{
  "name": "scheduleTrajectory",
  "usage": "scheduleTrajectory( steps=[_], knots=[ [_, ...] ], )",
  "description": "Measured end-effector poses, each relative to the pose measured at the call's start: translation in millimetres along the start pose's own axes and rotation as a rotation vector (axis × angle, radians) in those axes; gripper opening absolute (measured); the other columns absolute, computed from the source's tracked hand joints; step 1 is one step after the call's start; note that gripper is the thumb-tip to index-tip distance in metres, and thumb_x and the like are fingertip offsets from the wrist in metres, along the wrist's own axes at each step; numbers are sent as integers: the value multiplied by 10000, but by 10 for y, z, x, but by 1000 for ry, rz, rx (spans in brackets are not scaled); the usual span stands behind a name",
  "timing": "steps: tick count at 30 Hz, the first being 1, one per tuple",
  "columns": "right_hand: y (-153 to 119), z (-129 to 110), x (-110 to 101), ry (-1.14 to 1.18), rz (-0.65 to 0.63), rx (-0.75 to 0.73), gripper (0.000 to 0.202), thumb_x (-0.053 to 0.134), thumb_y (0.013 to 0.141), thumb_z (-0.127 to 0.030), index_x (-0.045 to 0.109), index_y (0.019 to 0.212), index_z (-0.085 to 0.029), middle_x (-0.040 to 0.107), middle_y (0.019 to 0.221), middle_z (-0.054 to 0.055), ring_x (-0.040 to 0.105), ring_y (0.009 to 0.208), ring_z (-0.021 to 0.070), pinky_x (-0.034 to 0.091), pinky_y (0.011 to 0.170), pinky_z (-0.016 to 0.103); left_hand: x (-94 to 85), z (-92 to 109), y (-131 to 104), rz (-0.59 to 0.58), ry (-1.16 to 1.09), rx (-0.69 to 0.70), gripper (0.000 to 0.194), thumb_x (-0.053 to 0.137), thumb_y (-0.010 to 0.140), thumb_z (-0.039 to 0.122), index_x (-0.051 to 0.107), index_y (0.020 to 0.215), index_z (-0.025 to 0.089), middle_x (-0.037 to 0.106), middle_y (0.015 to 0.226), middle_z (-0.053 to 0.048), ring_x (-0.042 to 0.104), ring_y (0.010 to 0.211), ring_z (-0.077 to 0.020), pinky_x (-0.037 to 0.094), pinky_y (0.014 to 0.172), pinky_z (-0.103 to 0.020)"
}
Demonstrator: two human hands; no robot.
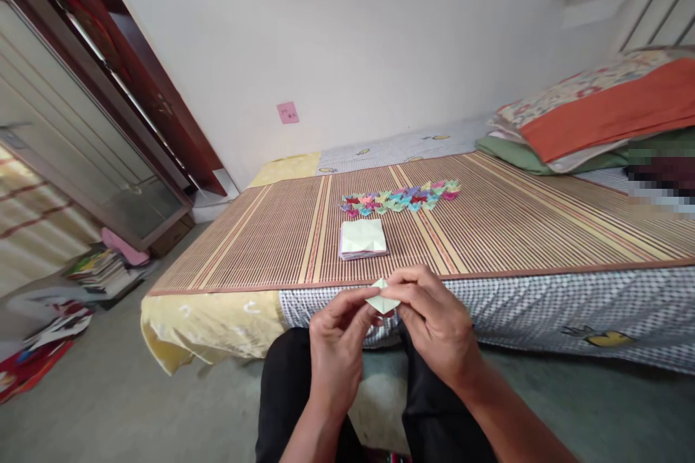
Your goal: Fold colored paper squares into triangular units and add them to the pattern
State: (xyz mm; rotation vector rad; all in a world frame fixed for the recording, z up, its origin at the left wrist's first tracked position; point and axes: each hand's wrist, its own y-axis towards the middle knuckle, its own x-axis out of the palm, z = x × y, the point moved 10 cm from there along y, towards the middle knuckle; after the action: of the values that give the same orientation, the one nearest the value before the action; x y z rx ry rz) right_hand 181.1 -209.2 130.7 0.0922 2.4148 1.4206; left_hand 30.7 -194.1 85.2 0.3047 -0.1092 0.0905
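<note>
A small pale green folded paper (383,298) is held over my lap, in front of the bed's edge. My left hand (343,329) pinches its left side between thumb and index finger. On the right side, my right hand (431,318) grips the same paper, its fingers partly covering it. Beyond my hands, a square stack of paper sheets (363,237) lies on the mat, a creased pale green one on top. Behind the stack, several colourful folded paper pieces (402,197) stand close together in rows.
A striped bamboo mat (260,231) covers the bed. Folded bedding with an orange band (608,119) sits at the right. A pink socket plate (287,113) is on the wall. Books (98,268) are piled at the left, near a glazed door.
</note>
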Motion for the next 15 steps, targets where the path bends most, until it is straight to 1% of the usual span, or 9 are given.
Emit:
scheduleTrajectory(
  steps=[3,7,11,15],
  knots=[
    [-16,11,-9,12,28,39,293,571,979,-37,728,1065,-269,621,1087,65,692,887,173,590,771,291,-83,39,18,53,34,25,70,804,844,255,847,898,245,806,810,-22,726,737,-149,573,709,-203],
    [-49,127,-30,62,65,184,197,644,970,-120,748,1031,-275,653,1117,74,696,1014,224,591,853,344,-164,113,35,105,101,109,56,802,851,233,852,873,244,808,903,-39,739,870,-185,586,799,-234],
    [-78,258,31,205,31,352,99,700,957,-187,763,988,-258,704,1010,52,702,909,199,576,777,294,-167,118,38,106,60,138,56,796,863,231,846,882,250,791,918,-35,735,867,-186,602,799,-253],
    [-79,295,57,309,41,425,108,677,966,-203,738,882,-231,717,908,36,692,843,180,558,728,256,-138,140,35,93,77,139,58,782,880,242,839,871,235,787,904,-40,735,865,-187,605,794,-255]
  ],
)
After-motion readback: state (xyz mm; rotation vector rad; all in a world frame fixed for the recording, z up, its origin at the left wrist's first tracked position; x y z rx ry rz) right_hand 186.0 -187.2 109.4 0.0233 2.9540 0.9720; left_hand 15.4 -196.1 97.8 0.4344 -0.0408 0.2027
